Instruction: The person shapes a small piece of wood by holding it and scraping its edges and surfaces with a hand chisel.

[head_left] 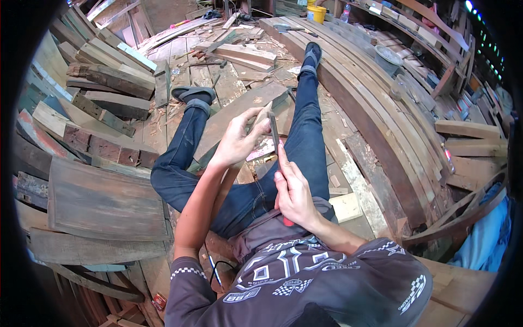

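Note:
My left hand (pixel 239 136) is raised over the space between my legs, its fingers closed on a small pale piece of wood (pixel 267 108). Just to the right, the narrow dark blade of what looks like a file (pixel 274 128) lies close against that piece; whether they touch is hard to see. My right hand (pixel 294 192) is wrapped around the tool, index finger stretched along the blade. A bit of red handle shows below the palm. Beyond my hands, a thick wooden plank (pixel 239 115) lies slantwise between my legs.
Long curved-looking boards (pixel 376 103) run along my right side. Stacked timber offcuts (pixel 109 82) crowd the left. Ahead lie scattered hand tools (pixel 210 63), wood scraps and beams (pixel 242 53). A yellow bucket (pixel 316 13) stands far back; a blue cloth (pixel 482 234) is at right.

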A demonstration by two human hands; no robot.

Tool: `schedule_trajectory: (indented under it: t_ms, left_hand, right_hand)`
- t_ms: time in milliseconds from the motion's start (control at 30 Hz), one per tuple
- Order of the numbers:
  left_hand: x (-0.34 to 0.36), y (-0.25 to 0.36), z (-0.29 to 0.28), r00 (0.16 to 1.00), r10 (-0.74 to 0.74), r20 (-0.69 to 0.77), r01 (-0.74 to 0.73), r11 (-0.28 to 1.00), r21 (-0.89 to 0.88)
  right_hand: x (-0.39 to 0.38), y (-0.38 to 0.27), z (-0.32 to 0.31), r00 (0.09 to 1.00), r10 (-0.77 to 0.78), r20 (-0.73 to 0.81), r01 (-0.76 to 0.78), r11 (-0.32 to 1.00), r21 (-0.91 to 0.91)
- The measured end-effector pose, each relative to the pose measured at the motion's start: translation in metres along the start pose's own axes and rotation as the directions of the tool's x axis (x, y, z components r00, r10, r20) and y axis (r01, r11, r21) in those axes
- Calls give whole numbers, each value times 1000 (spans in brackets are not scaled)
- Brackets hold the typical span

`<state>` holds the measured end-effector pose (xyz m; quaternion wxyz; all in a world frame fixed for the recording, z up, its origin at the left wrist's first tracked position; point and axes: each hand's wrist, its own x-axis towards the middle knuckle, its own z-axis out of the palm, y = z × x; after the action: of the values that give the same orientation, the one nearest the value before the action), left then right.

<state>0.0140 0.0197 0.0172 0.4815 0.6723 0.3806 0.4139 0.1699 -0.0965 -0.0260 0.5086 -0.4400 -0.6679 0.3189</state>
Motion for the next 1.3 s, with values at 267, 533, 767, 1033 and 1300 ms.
schedule_trajectory:
  t_ms: [267, 533, 767, 1033, 1300]
  left_hand:
    - [-3, 0, 3, 997, 32, -67, -20, 985, 173]
    - [-3, 1, 16, 931, 321, -175, -227, 882, 412]
    - [-3, -1, 14, 965, 186, -184, -124, 946, 301]
    - [-1, -14, -6, 1000, 17, -25, -18, 999, -39]
    - [-5, 2, -2, 998, -52, 42, 57, 991, -121]
  right_hand:
    - [1, -2, -2, 998, -52, -34, 53, 999, 7]
    - [3, -4, 0, 995, -81, -52, 80, 997, -15]
    - [3, -7, 0, 989, -120, -83, 121, 993, 0]
    - [0, -1, -2, 997, -70, -44, 72, 997, 31]
    - [-2, 0, 2, 999, 7, -53, 4, 981, 194]
